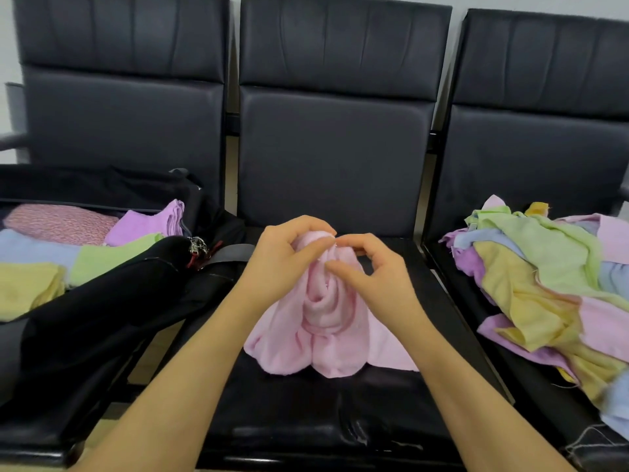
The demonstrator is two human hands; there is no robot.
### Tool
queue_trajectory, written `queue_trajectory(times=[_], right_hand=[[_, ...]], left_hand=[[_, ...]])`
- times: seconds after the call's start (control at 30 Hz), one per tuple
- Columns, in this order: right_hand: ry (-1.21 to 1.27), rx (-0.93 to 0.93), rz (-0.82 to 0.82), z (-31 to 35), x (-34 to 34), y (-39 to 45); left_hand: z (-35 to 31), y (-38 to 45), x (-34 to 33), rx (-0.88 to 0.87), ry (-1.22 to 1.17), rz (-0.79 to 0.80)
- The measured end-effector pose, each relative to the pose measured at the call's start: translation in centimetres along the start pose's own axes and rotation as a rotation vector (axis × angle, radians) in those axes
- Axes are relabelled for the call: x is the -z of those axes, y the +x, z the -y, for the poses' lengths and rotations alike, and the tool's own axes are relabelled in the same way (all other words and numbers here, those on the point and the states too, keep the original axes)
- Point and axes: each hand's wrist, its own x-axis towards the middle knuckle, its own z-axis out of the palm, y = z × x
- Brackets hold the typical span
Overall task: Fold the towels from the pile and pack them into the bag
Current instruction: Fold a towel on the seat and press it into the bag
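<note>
Three dark padded seats stand in a row against a pale wall. On the middle seat (326,413) a pink towel (326,321) hangs bunched from both hands, its lower end resting on the cushion. The left hand (282,257) and right hand (371,270) each pinch its top edge, fingers curled on the cloth. The bag (102,301) lies open on the left seat with folded towels inside; the pile (551,284) sits on the right seat. The step looks like finding the corners; next, the towel likely needs spreading flat before folding. No writing is readable.
</note>
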Motion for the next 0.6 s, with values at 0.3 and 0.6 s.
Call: queue_trajectory(times=[0.3, 0.6], right_hand=[[0.067, -0.030, 0.056, -0.4, 1.2, 0.8], [-0.016, -0.052, 0.110, -0.2, 1.6, 0.2]], left_hand=[[0.8, 0.0, 1.4, 0.286, -0.273, -0.032], [1.0, -0.3, 2.1, 0.412, -0.324, -0.033]])
